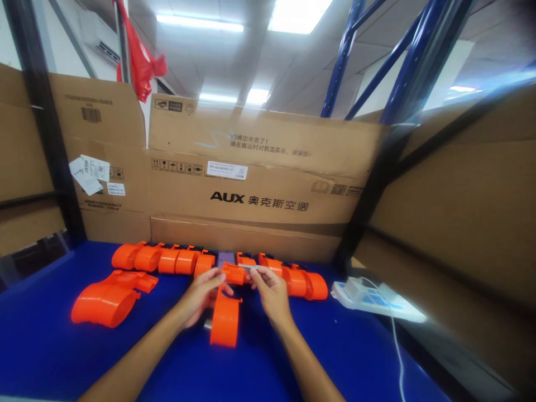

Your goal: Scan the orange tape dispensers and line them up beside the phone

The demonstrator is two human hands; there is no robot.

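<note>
My left hand point(205, 293) is closed on a bright orange plastic part point(233, 273) in the middle of the view. My right hand point(270, 290) pinches a thin, pale, rod-like piece point(246, 266) against the upper edge of that part. Just below hangs or stands a rounded orange band point(225, 324); whether it joins the held part, I cannot tell. A small silvery bit shows at its left side, partly hidden. More orange ring-shaped parts point(167, 261) line the back of the table, some with dark pieces on top.
A loose group of orange parts point(104, 301) lies at the left on the blue table point(167, 363). A phone-like device point(226, 258) stands amid the back row. At the right sits a white power strip point(377, 301) with a plug and cable. Cardboard point(259, 178) walls the back.
</note>
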